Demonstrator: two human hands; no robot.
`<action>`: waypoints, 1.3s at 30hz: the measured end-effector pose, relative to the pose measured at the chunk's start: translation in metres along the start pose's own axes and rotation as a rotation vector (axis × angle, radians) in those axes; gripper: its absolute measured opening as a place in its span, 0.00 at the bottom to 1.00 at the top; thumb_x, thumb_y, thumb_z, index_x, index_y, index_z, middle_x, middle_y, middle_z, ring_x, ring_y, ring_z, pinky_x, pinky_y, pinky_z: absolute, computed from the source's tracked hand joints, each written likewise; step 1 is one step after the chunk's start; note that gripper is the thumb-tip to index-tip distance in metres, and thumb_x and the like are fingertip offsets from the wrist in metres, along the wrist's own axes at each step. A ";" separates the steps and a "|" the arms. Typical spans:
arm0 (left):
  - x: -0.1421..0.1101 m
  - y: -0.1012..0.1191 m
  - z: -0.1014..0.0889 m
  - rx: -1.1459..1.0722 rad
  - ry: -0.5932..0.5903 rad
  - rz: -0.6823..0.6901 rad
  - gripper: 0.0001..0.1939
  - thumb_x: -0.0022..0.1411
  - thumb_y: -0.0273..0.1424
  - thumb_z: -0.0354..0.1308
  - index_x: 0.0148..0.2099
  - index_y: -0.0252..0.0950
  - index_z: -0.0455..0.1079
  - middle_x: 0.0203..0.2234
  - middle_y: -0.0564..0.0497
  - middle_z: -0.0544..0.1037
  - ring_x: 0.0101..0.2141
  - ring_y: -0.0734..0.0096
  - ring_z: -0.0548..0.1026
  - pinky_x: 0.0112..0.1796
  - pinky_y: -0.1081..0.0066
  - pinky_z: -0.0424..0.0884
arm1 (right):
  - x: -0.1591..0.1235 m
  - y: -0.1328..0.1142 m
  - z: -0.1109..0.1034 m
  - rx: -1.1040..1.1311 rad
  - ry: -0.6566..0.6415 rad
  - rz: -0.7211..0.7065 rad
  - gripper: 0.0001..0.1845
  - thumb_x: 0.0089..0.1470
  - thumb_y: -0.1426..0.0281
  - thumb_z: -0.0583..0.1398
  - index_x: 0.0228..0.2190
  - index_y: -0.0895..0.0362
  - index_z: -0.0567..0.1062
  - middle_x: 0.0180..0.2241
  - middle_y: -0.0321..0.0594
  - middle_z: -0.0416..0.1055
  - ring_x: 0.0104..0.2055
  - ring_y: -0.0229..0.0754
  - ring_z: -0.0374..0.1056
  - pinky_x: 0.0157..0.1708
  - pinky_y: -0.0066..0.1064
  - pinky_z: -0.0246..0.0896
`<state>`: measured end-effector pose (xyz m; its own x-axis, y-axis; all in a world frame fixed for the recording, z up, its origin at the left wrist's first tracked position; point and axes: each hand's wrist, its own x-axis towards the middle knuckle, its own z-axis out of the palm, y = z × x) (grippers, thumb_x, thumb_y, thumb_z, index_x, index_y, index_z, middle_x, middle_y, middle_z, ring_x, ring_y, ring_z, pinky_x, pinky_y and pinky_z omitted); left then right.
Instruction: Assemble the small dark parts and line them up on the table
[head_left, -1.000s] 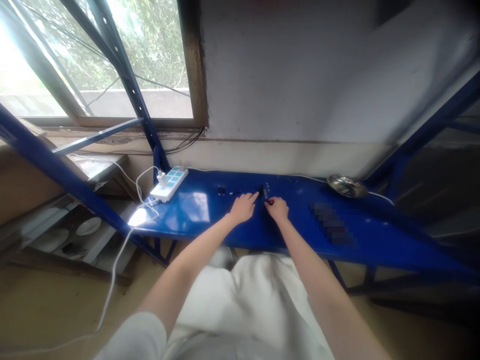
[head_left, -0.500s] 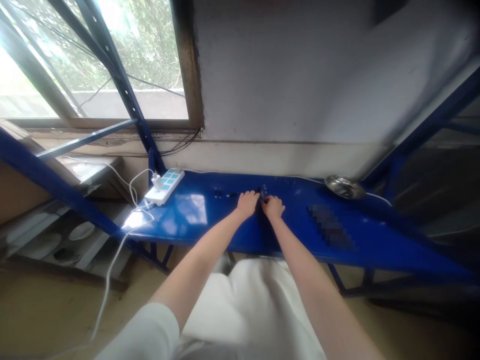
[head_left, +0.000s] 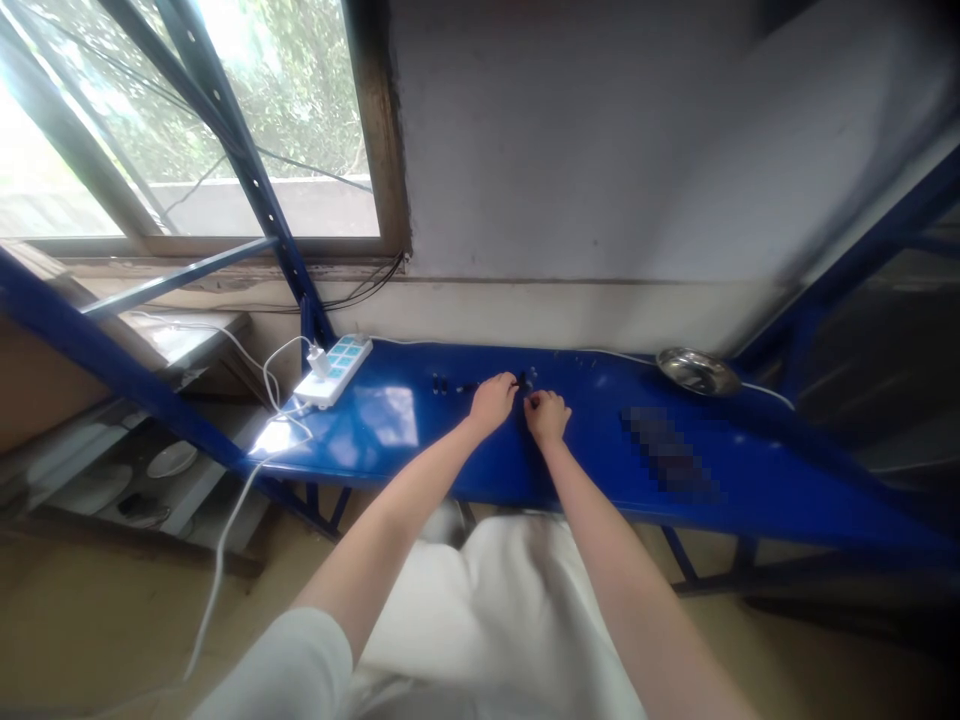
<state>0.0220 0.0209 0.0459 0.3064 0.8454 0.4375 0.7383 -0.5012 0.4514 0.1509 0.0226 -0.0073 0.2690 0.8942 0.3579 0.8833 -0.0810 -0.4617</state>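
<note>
Near the middle of the blue table (head_left: 585, 470), my left hand (head_left: 493, 402) has its fingers bent together at the edge of a small black piece (head_left: 523, 381). What they pinch is too small to name. Just to its right, my right hand (head_left: 547, 414) is closed, thumb and forefinger pressed together; anything between them is hidden. Tiny clear bits (head_left: 533, 375) lie just beyond the fingertips. Left of my left hand lie a slim dark piece (head_left: 468, 387) and a pair of short black pieces (head_left: 439, 384) standing or lying side by side.
A white power strip (head_left: 335, 372) with a plugged-in white cable lies at the table's left end. At the back right is a shiny metal dish (head_left: 697, 371). A blurred-out dark object (head_left: 670, 453) lies right of my hands. Blue frame posts (head_left: 259, 190) rise on both sides.
My left hand's fingers have shifted slightly, and a gap between the two hands shows more clearly. The right hand keeps nearly the same place and pinch. The view has moved a little.
</note>
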 end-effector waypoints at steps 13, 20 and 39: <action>0.000 0.003 -0.012 0.011 0.015 0.019 0.09 0.62 0.27 0.45 0.41 0.34 0.66 0.35 0.47 0.74 0.36 0.69 0.71 0.39 0.69 0.67 | -0.007 0.000 0.000 -0.056 0.098 -0.179 0.12 0.53 0.69 0.50 0.29 0.59 0.72 0.33 0.46 0.69 0.37 0.45 0.58 0.34 0.33 0.42; -0.002 0.008 -0.017 0.047 -0.005 0.063 0.12 0.63 0.30 0.44 0.43 0.35 0.67 0.37 0.48 0.74 0.38 0.69 0.71 0.40 0.70 0.67 | -0.009 -0.002 -0.001 -0.072 0.130 -0.254 0.11 0.53 0.70 0.51 0.29 0.60 0.72 0.32 0.45 0.69 0.36 0.44 0.58 0.34 0.33 0.42; -0.031 -0.016 -0.020 -0.234 0.014 -0.118 0.16 0.61 0.34 0.48 0.48 0.35 0.69 0.36 0.47 0.76 0.35 0.70 0.74 0.40 0.69 0.69 | -0.012 -0.011 -0.014 -0.034 0.016 -0.274 0.13 0.55 0.67 0.50 0.33 0.60 0.71 0.36 0.48 0.69 0.39 0.46 0.60 0.38 0.36 0.48</action>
<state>-0.0115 -0.0005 0.0409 0.2167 0.8988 0.3811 0.6086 -0.4296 0.6671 0.1433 0.0067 0.0047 0.0242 0.8776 0.4788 0.9363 0.1479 -0.3184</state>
